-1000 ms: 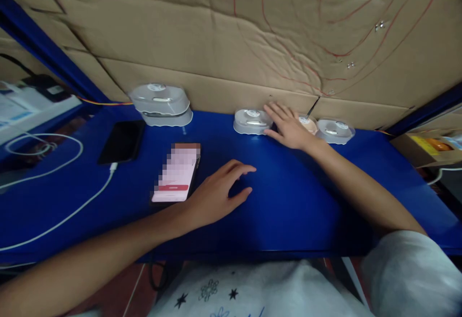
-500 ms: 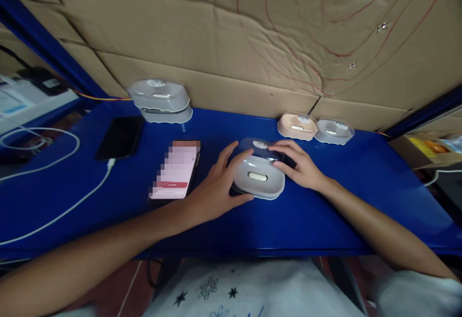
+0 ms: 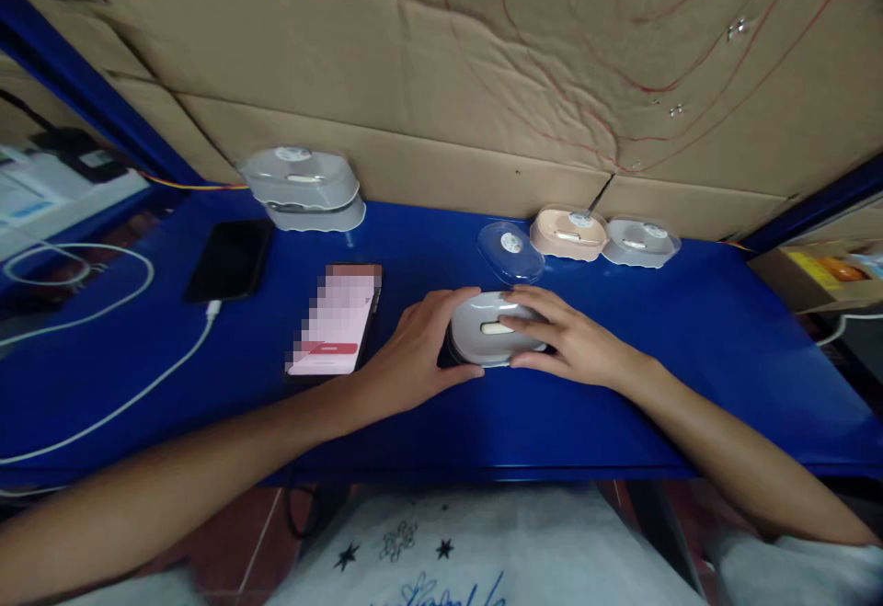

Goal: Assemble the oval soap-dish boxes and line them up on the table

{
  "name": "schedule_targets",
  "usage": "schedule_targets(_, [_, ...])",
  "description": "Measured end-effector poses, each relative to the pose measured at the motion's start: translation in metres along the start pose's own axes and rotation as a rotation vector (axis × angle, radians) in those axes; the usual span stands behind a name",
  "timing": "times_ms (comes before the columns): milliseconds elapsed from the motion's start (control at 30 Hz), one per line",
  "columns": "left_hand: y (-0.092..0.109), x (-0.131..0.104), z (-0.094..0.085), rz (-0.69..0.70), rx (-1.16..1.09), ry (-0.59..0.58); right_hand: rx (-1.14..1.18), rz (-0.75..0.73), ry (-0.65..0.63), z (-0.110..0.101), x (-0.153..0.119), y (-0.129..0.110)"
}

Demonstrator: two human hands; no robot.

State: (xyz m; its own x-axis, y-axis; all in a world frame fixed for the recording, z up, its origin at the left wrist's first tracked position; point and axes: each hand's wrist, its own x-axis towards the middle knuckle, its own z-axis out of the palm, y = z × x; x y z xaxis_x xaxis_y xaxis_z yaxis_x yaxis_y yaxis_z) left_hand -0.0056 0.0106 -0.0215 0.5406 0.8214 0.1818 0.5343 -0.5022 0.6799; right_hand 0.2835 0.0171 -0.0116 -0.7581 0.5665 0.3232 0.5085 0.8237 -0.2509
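A grey oval plastic box (image 3: 475, 316) with a pale bar-shaped piece in its top sits on the blue table, between both hands. My left hand (image 3: 426, 335) curves round its left side, fingers at the far edge and thumb at the near edge. From the right, my right hand (image 3: 562, 335) grips the box, with one finger across the top by the pale bar and the thumb at the near edge. Behind the box lies a clear oval lid (image 3: 510, 257) with a round white sticker, apart from both hands. The fingers partly cover the box's sides.
Two stacked grey boxes (image 3: 303, 188) stand at the back left. A peach box (image 3: 567, 234) and another grey box (image 3: 640, 244) are at the back right. A lit phone (image 3: 338, 321) lies left of my hands, near a dark phone (image 3: 229, 261) on a white cable (image 3: 172, 381).
The clear lid has left my right hand and now lies farther back on the table. My right hand has come down onto the grey box's right side; my left hand stays at its left.
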Motion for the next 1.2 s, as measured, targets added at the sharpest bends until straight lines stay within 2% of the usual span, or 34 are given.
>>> schedule_targets(167, [0.002,0.001,-0.002,-0.048,0.016,-0.062,-0.042,-0.075,0.031,0.006,0.003,-0.003])
schedule_targets(267, [0.004,0.002,-0.004,-0.078,0.015,-0.045,0.097,-0.001,0.117,0.004,0.004,-0.003])
schedule_targets(400, [0.002,0.003,-0.004,-0.100,0.002,-0.021,0.387,0.284,0.344,0.002,0.004,0.004])
schedule_targets(500, [0.002,0.002,-0.003,-0.119,-0.008,-0.029,0.656,0.631,0.500,0.003,0.006,0.013])
schedule_targets(600, [0.005,0.001,-0.003,-0.097,-0.010,-0.080,1.073,0.936,0.668,0.003,0.010,0.020])
schedule_targets(700, [0.009,0.000,-0.002,-0.081,-0.061,-0.055,1.361,1.045,0.770,0.001,0.013,0.023])
schedule_targets(767, [0.011,0.000,-0.003,-0.110,-0.210,0.020,1.429,1.058,0.790,0.000,0.014,0.023])
schedule_targets(867, [0.013,0.002,-0.007,-0.172,-0.489,0.111,1.407,1.034,0.830,0.000,0.015,0.021])
schedule_targets(933, [0.014,0.004,-0.007,-0.196,-0.560,0.130,1.321,0.988,0.842,0.002,0.015,0.017])
schedule_targets(1000, [0.015,0.004,-0.006,-0.186,-0.554,0.133,1.156,0.920,0.803,0.004,0.013,0.011])
schedule_targets(1067, [0.014,0.004,-0.003,-0.146,-0.545,0.148,0.919,0.800,0.704,0.005,0.010,0.004])
schedule_targets(1200, [0.011,0.002,0.002,-0.082,-0.609,0.211,0.519,0.424,0.498,0.006,0.005,-0.012])
